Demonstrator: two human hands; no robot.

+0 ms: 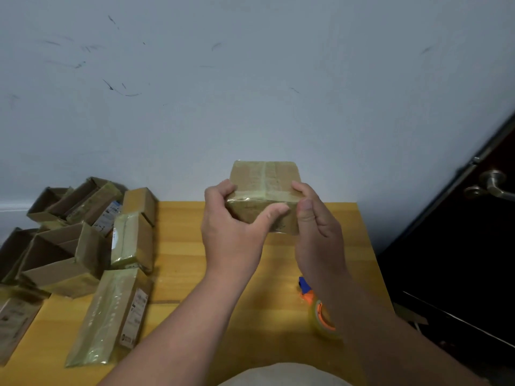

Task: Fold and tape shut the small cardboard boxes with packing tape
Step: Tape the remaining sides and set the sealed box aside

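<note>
A small cardboard box (266,179) with glossy tape strips across its top and front is held up above the far part of the yellow wooden table (181,246). My left hand (234,227) grips its left side, thumb laid across the front face. My right hand (315,224) grips its right side, fingers curled over the top edge and thumb on the front. An orange and blue tape dispenser (319,307) with a roll of clear tape lies on the table under my right forearm, partly hidden.
A heap of cardboard boxes (83,232), some open and some taped, crowds the table's left side, with flat ones (111,313) nearer me. A scuffed white wall (250,93) stands right behind the table. At the right is a dark door with a metal handle (490,185).
</note>
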